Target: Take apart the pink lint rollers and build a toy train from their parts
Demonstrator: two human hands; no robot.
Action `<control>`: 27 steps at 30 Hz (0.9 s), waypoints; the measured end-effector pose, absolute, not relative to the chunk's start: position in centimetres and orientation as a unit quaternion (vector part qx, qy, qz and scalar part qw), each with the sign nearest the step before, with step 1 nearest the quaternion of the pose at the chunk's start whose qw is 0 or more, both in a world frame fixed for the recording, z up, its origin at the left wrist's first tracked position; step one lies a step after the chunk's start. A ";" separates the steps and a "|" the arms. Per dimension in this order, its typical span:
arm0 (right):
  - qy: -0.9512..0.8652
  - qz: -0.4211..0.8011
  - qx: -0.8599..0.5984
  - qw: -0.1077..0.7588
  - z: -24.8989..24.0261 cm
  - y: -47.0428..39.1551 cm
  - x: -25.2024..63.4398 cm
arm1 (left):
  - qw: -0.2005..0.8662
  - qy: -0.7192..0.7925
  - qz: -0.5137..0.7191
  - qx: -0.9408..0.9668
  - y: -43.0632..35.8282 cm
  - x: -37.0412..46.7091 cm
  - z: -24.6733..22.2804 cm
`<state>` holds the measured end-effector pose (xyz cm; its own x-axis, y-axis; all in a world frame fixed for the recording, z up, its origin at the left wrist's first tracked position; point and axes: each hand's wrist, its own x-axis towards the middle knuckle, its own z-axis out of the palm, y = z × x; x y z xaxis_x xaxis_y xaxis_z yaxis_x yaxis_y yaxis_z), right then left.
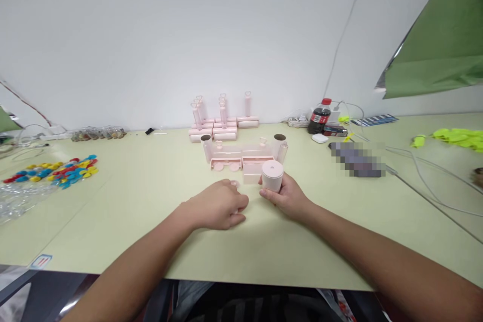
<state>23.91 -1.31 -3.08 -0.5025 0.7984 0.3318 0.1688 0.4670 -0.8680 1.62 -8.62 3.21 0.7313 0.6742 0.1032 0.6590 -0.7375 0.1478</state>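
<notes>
Wrapped around a pale pink lidded cylinder [272,176], my right hand [289,196] holds it upright just above the table, a small dot at the centre of its flat lid. My left hand [221,205] is closed low over the table to the left of it, fingers curled downward; a whitish bit shows between them, too small to name. A small pink disc [234,183] lies just beyond its knuckles. Behind both hands sit two pink open boxes [225,164], side by side, with round pink pieces in front of the left one. Clear tubes [282,152] stand beside them.
Against the wall are several pink cases [224,136] with heart-topped clear tubes. A cola bottle [319,116], a blurred dark object [356,160] and cables lie right. Coloured plastic pieces [75,172] and clear bags [22,201] lie left. The table's front edge is near my body.
</notes>
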 end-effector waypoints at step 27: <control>-0.896 0.314 -0.270 0.161 -0.1 -0.8 25.3 | 0.210 0.449 0.267 0.826 -7.3 0.4 2.4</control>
<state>25.34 -0.77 -0.07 -0.8025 0.5848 0.1185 0.3829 0.6571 -0.6493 0.35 -7.26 2.41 0.4533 0.8548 0.2525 0.6299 -0.5077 0.5878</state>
